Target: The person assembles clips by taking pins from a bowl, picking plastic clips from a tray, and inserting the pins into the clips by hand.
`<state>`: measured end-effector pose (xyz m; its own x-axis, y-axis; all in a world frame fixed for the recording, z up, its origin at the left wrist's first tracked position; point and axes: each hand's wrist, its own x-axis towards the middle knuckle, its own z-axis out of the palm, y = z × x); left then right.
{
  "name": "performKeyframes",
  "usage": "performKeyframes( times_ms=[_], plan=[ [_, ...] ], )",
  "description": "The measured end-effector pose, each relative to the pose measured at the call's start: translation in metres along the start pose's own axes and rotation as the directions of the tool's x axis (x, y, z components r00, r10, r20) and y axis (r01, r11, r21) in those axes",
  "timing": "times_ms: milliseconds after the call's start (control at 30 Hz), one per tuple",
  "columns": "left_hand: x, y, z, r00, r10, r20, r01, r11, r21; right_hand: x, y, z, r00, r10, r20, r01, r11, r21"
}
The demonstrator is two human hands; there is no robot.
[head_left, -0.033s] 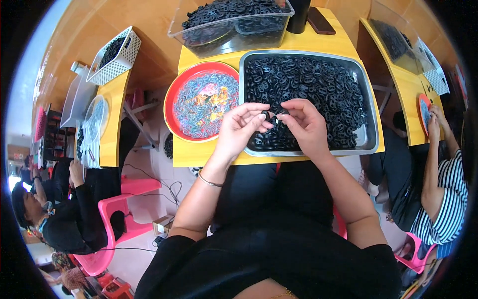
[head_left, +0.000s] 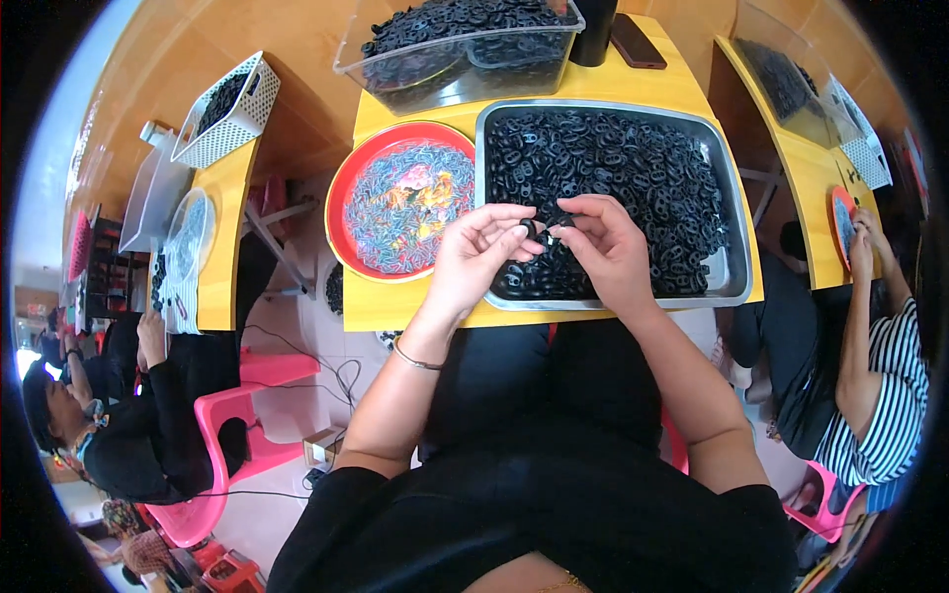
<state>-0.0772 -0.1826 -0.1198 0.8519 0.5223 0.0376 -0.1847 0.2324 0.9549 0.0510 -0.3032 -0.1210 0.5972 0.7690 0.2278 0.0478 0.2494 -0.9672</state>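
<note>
Over the near part of a steel tray (head_left: 733,259), my two hands meet at their fingertips. My left hand (head_left: 482,245) pinches a small black plastic piece (head_left: 539,232) between thumb and fingers. Thumb and forefinger of my right hand (head_left: 608,245) close on the right side of that piece; a small light spot shows there, too tiny to name. Many black two-holed plastic pieces (head_left: 618,163) fill the tray. To its left lies a red-rimmed round tray (head_left: 341,208) with a heap of small thin silvery pins (head_left: 390,252) over a coloured pattern.
A clear plastic bin (head_left: 465,74) of black pieces stands at the yellow table's back, beside a black cylinder (head_left: 593,35) and a dark phone (head_left: 638,42). People sit at yellow tables on either side, one on a pink chair (head_left: 232,425). Cables (head_left: 341,371) lie on the floor.
</note>
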Motion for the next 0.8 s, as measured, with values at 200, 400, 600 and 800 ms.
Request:
performKeyframes(
  times_ms=[200, 400, 600, 800],
  plan=[
    [-0.0013, -0.0022, -0.0028, 1.0, -0.008, 0.01, 0.009, 0.997, -0.075, -0.0007, -0.0008, -0.0014, 0.994, 0.088, 0.061, -0.086, 0.996, -0.04],
    [-0.0026, 0.0006, -0.0005, 0.996, -0.085, -0.009, 0.083, 0.982, -0.172, -0.0024, 0.0007, -0.0031, 0.993, 0.055, 0.102, -0.048, 0.996, -0.071],
    [-0.0017, -0.0028, 0.0019, 1.0, -0.002, -0.01, 0.0, 0.976, -0.216, -0.0019, 0.0049, -0.0015, 0.997, -0.037, 0.06, 0.036, 0.999, 0.018],
    [-0.0019, -0.0052, -0.0002, 1.0, 0.017, -0.018, -0.019, 0.984, -0.178, -0.0023, -0.0006, -0.0014, 0.997, 0.021, 0.08, -0.018, 0.999, -0.037]
  ],
)
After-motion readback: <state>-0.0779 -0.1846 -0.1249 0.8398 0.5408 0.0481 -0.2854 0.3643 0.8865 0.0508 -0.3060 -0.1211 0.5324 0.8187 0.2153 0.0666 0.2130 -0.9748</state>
